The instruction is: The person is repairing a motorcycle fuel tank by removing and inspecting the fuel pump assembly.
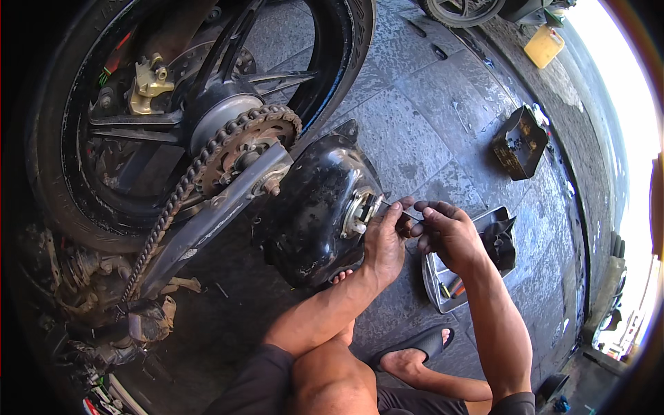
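Note:
A black motorcycle fuel tank [311,207] lies on the floor in front of me. Set into its right side is a round metal fitting [361,213] with a pale connector. My left hand [386,238] is beside this fitting, fingers pinched together. Close to its right, my right hand [448,232] has its fingers curled in, the fingertips of both hands nearly meeting. Something thin and dark runs between the fingertips, too small and too covered to name. Whether it joins the fitting, I cannot tell.
At the left stands a motorcycle wheel [344,41] with a rusty chain [178,200] and a swingarm [228,214]. A grey tray [434,287] with tools and a black cloth [499,242] lies at my right. Farther off are a grimy open container [522,145] and a yellow jerrycan [544,47].

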Demonstrator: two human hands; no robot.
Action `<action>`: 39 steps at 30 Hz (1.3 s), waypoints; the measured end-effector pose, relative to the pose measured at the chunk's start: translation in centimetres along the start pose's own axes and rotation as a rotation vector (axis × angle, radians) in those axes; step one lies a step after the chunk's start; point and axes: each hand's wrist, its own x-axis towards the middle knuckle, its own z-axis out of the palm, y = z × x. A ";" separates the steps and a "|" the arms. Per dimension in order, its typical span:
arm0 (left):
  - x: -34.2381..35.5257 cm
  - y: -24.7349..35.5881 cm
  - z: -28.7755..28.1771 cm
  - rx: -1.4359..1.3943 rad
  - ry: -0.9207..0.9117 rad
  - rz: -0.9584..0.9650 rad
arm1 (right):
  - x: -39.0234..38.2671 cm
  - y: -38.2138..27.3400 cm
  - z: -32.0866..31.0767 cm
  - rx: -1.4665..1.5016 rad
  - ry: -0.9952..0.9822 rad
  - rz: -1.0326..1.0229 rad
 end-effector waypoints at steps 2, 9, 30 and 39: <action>0.2 0.0 -0.3 0.052 0.040 0.021 | -0.4 0.5 0.3 -0.140 0.139 -0.075; 0.1 0.5 -0.7 -0.014 -0.006 -0.011 | -0.1 1.4 -2.4 -1.360 0.218 -1.002; 0.0 1.0 -0.4 -0.017 0.047 0.006 | -0.3 1.2 1.1 -0.115 0.198 0.147; -2.0 0.6 -1.4 -0.060 -0.013 -0.256 | -3.1 4.3 -0.1 -0.872 0.022 -0.823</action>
